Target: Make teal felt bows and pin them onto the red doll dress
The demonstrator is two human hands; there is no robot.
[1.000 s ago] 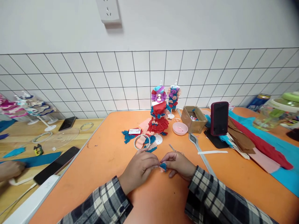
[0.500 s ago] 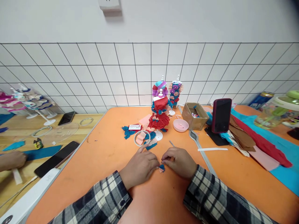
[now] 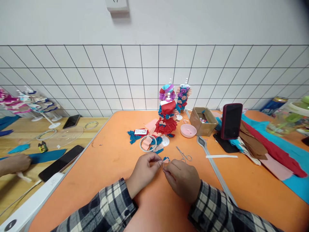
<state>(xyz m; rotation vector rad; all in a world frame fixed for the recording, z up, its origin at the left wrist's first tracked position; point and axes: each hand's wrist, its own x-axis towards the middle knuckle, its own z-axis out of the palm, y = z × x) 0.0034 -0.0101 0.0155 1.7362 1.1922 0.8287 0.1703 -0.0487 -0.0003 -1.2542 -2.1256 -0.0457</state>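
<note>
Both hands are up just over the orange table (image 3: 113, 174), right in front of me. My left hand (image 3: 145, 170) and right hand (image 3: 182, 177) have their fingertips pressed together on a tiny blue-and-pink paper bow (image 3: 165, 159), pinching it from either side, a bit above the tabletop. Scissors (image 3: 184, 155) lie just beside it on the right, and a tape ring (image 3: 147, 143) sits a little further back. Behind that stands a red paper doll (image 3: 166, 117), then a pink bowl (image 3: 188, 131), a box (image 3: 203, 121) and a phone (image 3: 232, 120) propped upright. Crepe sheets (image 3: 272, 149) cover the right end. The back wall (image 3: 217, 74) is white tile with dark grid lines, with a socket (image 3: 117, 5) up top. On the wooden table (image 3: 21, 135) to the left, someone else's hand (image 3: 14, 163) rests near a black phone (image 3: 61, 162).
</note>
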